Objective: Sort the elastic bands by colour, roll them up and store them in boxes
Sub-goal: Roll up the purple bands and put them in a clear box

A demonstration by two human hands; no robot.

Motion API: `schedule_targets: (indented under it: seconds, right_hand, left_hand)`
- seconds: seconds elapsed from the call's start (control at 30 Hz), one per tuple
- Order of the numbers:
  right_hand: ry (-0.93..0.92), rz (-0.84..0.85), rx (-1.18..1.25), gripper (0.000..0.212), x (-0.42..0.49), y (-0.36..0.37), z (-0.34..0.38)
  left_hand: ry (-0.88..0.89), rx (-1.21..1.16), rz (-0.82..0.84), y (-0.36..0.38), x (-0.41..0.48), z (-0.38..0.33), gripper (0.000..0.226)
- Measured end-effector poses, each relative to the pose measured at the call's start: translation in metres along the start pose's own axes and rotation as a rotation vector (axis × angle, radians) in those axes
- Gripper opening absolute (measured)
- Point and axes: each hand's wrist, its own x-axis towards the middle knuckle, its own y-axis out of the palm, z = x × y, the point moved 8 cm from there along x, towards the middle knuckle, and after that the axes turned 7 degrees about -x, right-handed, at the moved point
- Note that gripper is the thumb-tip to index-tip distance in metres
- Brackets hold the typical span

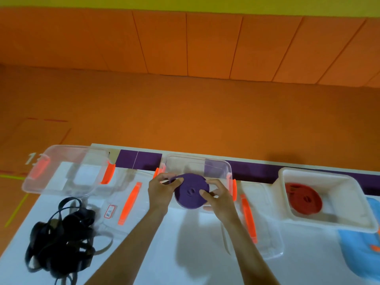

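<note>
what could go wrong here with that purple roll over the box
1. The purple roll is held only at its edges by the left hand and right hand, with a loose tail end at its top left; it might uncoil as it goes into the clear box.
2. The black bands lie tangled near the table's left edge and may slip off if nudged.
3. The empty clear box overhangs the table's far left corner and could tip.

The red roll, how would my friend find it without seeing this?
Look along the white table to its right end, where a white box sits. The red roll lies inside it, untouched; the purple roll is held in both hands.
</note>
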Motion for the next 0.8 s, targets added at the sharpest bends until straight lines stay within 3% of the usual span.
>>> schedule_targets:
  seconds: [0.4,0.63,0.8]
  right_hand:
    - [0.148,0.067,-0.415,0.042,0.065,0.016,-0.031]
    - [0.331,0.12,-0.5,0.053,0.087,0.034,-0.055]
    - [0.37,0.104,-0.519,0.054,0.098,0.039,-0.071]
  left_hand:
    - [-0.027,0.24,0.056,0.054,0.064,0.038,0.021]
    - [-0.149,0.343,0.037,0.07,0.08,0.073,0.025]
    - [-0.124,0.406,-0.007,0.076,0.084,0.077,0.024]
